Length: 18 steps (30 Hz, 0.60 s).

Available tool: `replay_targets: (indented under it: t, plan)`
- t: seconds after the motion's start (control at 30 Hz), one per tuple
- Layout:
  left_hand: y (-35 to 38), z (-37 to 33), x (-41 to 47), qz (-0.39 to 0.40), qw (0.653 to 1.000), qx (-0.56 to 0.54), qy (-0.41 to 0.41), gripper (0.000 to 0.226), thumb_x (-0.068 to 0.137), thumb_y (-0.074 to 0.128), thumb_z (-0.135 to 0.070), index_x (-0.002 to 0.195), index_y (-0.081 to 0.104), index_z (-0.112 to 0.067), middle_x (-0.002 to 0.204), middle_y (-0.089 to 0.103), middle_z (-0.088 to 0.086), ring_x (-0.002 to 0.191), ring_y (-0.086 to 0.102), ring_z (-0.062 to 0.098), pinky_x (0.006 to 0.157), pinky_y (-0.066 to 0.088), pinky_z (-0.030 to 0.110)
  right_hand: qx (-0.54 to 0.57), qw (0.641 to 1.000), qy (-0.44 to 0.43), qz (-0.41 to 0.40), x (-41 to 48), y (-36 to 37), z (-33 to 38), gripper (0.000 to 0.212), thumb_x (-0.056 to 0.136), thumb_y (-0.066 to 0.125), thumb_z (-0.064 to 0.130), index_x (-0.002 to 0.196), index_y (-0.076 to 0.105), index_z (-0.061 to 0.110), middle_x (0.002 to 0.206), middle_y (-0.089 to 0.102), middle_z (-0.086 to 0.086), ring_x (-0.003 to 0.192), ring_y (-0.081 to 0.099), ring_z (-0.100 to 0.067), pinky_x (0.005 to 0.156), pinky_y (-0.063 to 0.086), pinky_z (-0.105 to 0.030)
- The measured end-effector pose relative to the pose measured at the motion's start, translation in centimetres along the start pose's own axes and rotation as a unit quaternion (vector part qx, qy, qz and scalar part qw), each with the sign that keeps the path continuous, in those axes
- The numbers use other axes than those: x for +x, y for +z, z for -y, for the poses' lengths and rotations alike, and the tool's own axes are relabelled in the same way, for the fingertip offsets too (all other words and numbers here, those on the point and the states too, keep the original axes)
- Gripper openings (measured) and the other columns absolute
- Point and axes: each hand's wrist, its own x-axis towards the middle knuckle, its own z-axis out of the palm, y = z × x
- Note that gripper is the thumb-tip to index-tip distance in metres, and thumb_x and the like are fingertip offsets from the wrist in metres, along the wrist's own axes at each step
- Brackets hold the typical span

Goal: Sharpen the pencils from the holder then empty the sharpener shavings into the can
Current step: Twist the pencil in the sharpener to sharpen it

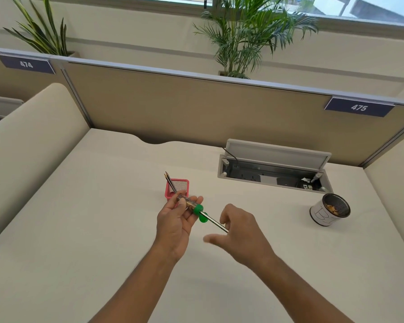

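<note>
Sharpening is in hand: the clear, green-capped sharpener (191, 206) is clamped by fingers of the left hand (175, 226) above the worktop, a grey striped pencil (214, 221) seated inside. Fingers of the right hand (241, 231) are curled at its end (grip indiscernible). A twist is called for next.

Head view, down over desk (103, 206)

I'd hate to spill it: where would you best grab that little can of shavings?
Wrap your fingers round the can's white side wall, coming in from the near side. It stands upright and is round, with its open mouth facing up and shavings inside, so a grip on the side should keep it level.
</note>
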Motion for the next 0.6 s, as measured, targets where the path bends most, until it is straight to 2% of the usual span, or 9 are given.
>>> replay_targets:
  t: [0.07,0.13,0.2,0.27,0.37,0.43,0.5,0.53,0.6]
  plan:
    - [0.2,0.0,-0.1,-0.003,1.000,-0.006,0.000,0.031,0.113,0.042,-0.003,0.140,0.058,-0.001,0.134,0.069,0.032,0.113,0.078,0.040,0.105,0.059,0.051,-0.126,0.986,-0.096,-0.054,-0.3,0.7,-0.4,0.037,0.086,0.080,0.038,0.084,0.045,0.025,0.079,0.051,0.008,0.066,0.049,-0.018,0.056,0.043,-0.030]
    - [0.2,0.0,-0.4,-0.008,1.000,-0.013,0.000,0.031,0.113,0.043,-0.003,0.139,0.060,-0.001,0.129,0.073,0.028,0.112,0.078,0.040,0.100,0.063,0.048,-0.240,0.947,-0.177,-0.116,-0.4,0.9,-0.9,0.032,0.089,0.078,0.031,0.080,0.048,0.023,0.072,0.050,0.007,0.055,0.040,-0.017,0.043,0.035,-0.030]
    - [0.2,0.0,-0.7,-0.008,1.000,-0.020,-0.002,0.031,0.113,0.044,-0.004,0.140,0.059,-0.001,0.126,0.075,0.026,0.113,0.078,0.039,0.091,0.067,0.043,-0.298,0.919,-0.214,-0.145,-0.5,0.9,-0.8,0.032,0.086,0.081,0.027,0.074,0.053,0.020,0.065,0.049,0.004,0.052,0.032,-0.017,0.041,0.024,-0.029]
    - [0.3,0.0,-0.9,-0.006,1.000,-0.025,-0.004,0.032,0.113,0.044,-0.004,0.141,0.058,0.000,0.129,0.074,0.027,0.114,0.077,0.039,0.088,0.067,0.041,-0.311,0.915,-0.205,-0.155,-0.4,0.9,-0.9,0.033,0.089,0.079,0.029,0.071,0.052,0.020,0.061,0.048,0.004,0.049,0.030,-0.018,0.041,0.024,-0.029]
    - [0.7,-0.2,-0.8,0.003,1.000,-0.009,-0.003,0.032,0.113,0.044,-0.004,0.141,0.058,-0.003,0.131,0.071,0.029,0.115,0.077,0.040,0.094,0.065,0.044,-0.263,0.957,-0.080,-0.091,-0.2,1.1,-0.6,0.038,0.105,0.048,0.045,0.076,0.052,0.022,0.064,0.054,0.006,0.052,0.045,-0.019,0.046,0.035,-0.033]
    - [0.8,0.0,-0.7,0.006,1.000,0.000,-0.008,0.032,0.113,0.044,-0.004,0.142,0.057,-0.004,0.132,0.070,0.030,0.115,0.076,0.041,0.098,0.064,0.046,-0.138,0.990,0.007,-0.001,0.3,0.6,-0.5,0.046,0.108,0.037,0.049,0.082,0.062,0.019,0.069,0.063,0.005,0.065,0.059,-0.020,0.059,0.049,-0.039]
    - [0.8,0.1,-0.7,0.002,1.000,0.001,-0.013,0.033,0.113,0.043,-0.004,0.144,0.056,-0.004,0.133,0.069,0.031,0.116,0.076,0.041,0.100,0.063,0.047,-0.023,0.998,0.052,0.039,0.9,-0.1,-0.4,0.043,0.105,0.049,0.048,0.081,0.066,0.017,0.068,0.068,0.002,0.067,0.065,-0.018,0.066,0.056,-0.043]
    - [0.7,0.2,-0.8,0.001,1.000,-0.002,-0.016,0.034,0.113,0.043,-0.004,0.145,0.056,-0.005,0.133,0.070,0.030,0.116,0.076,0.040,0.099,0.063,0.047,0.007,0.998,0.059,0.033,1.1,-0.3,-0.3,0.038,0.100,0.057,0.049,0.082,0.065,0.018,0.068,0.069,0.001,0.064,0.065,-0.015,0.063,0.056,-0.042]
    - [0.8,0.4,-0.8,0.000,1.000,-0.009,-0.019,0.035,0.113,0.044,-0.004,0.145,0.056,-0.006,0.131,0.072,0.027,0.115,0.077,0.039,0.098,0.064,0.045,0.010,0.999,0.050,0.010,1.0,-0.5,-0.4,0.040,0.085,0.076,0.056,0.082,0.058,0.021,0.072,0.066,0.002,0.062,0.058,-0.013,0.052,0.044,-0.032]
